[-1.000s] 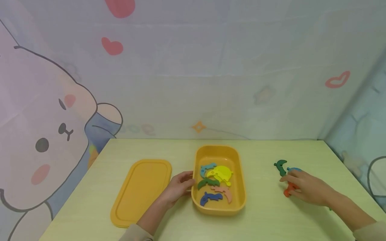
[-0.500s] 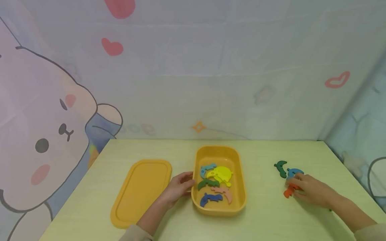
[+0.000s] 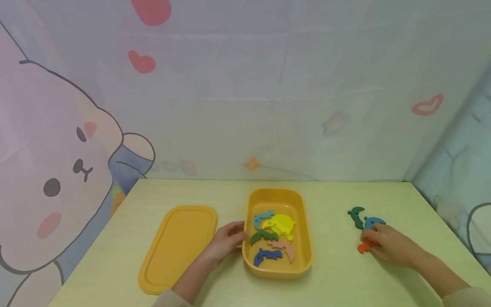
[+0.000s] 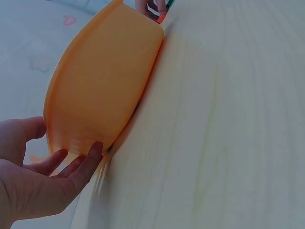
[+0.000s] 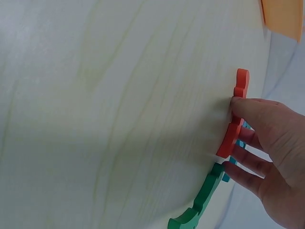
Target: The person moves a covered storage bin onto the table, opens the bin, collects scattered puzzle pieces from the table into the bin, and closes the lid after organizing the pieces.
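Note:
My right hand [image 3: 393, 247] pinches a red-orange puzzle piece [image 5: 231, 139] between thumb and fingers, low over the table at the right. Behind it, partly covered by the fingers, lies a blue piece [image 3: 373, 221]; a dark green piece [image 3: 356, 217] is just left of that. A green piece [image 5: 202, 195] shows beside the fingertips in the right wrist view. My left hand [image 3: 226, 241] rests its fingers against the outer left wall of a yellow-orange plastic box [image 4: 100, 81], thumb near the rim. Inside lie several curved puzzle pieces, among them yellow [image 3: 281, 224], pink [image 3: 284, 246] and dark blue [image 3: 264, 255].
A flat yellow lid [image 3: 178, 247] lies on the pale table [image 3: 333, 277], left of the box and next to my left forearm. A printed cloth backdrop [image 3: 230, 85] with hearts and a cartoon animal rises behind the table's far edge.
My right fingers have drawn in around the red-orange piece, which has shifted slightly left, and more of the blue piece shows. The left hand stays against the box.

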A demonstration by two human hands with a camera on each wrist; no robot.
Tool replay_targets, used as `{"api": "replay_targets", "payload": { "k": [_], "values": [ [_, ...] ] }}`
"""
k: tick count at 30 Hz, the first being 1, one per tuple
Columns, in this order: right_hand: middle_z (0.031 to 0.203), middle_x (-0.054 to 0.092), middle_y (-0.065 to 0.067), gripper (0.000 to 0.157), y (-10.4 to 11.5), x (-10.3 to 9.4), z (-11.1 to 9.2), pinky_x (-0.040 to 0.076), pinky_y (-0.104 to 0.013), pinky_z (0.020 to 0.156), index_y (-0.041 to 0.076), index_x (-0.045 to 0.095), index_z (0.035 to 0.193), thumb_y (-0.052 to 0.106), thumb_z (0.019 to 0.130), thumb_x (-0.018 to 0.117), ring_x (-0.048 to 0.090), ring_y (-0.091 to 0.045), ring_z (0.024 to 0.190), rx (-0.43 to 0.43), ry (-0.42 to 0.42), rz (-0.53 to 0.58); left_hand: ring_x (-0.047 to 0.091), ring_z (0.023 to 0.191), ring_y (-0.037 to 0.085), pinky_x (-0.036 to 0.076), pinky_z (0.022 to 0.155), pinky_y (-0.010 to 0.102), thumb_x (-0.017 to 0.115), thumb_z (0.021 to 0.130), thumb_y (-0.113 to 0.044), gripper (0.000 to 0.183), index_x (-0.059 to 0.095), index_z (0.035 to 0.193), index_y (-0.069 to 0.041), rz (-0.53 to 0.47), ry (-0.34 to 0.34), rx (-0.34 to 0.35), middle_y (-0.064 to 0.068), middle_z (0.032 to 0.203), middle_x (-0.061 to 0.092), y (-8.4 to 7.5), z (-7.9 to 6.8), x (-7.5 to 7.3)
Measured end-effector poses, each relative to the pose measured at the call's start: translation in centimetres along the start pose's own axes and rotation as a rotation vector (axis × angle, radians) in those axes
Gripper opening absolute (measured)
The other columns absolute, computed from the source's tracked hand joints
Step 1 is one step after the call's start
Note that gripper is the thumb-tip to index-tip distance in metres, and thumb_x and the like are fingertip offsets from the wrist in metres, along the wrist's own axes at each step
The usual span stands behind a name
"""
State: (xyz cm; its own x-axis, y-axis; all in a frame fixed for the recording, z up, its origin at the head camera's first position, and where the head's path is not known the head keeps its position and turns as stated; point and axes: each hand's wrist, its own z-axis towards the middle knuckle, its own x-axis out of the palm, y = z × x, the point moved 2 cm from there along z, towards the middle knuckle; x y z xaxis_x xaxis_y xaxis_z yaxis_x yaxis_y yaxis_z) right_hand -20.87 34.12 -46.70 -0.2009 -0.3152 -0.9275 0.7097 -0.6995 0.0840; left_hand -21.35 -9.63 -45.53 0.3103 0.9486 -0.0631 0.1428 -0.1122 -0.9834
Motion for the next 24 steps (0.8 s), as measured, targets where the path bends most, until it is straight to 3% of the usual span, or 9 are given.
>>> {"api": "replay_targets", "payload": {
  "k": [9, 24],
  "values": [
    [0.072, 0.038, 0.013, 0.031, 0.31, 0.33, 0.33, 0.029, -0.015, 0.052, 0.024, 0.056, 0.085, 0.006, 0.069, 0.077, 0.029, 0.0, 0.064, 0.057, 0.016, -0.014, 0.056, 0.107, 0.026, 0.053, 0.083, 0.037, 0.052, 0.093, -0.017, 0.049, 0.038, 0.136, 0.003, 0.003, 0.004, 0.006, 0.023, 0.13, 0.046, -0.01, -0.15, 0.05],
    [0.072, 0.039, 0.01, 0.03, 0.17, 0.73, 0.51, 0.029, -0.016, 0.052, 0.022, 0.055, 0.088, 0.005, 0.072, 0.074, 0.029, -0.001, 0.063, 0.061, 0.054, 0.008, 0.057, 0.106, 0.026, 0.053, 0.082, 0.037, 0.053, 0.092, -0.017, 0.05, 0.038, 0.136, 0.004, 0.004, -0.002, 0.01, 0.023, 0.13, 0.046, 0.07, 0.07, 0.07]
  ]
}}
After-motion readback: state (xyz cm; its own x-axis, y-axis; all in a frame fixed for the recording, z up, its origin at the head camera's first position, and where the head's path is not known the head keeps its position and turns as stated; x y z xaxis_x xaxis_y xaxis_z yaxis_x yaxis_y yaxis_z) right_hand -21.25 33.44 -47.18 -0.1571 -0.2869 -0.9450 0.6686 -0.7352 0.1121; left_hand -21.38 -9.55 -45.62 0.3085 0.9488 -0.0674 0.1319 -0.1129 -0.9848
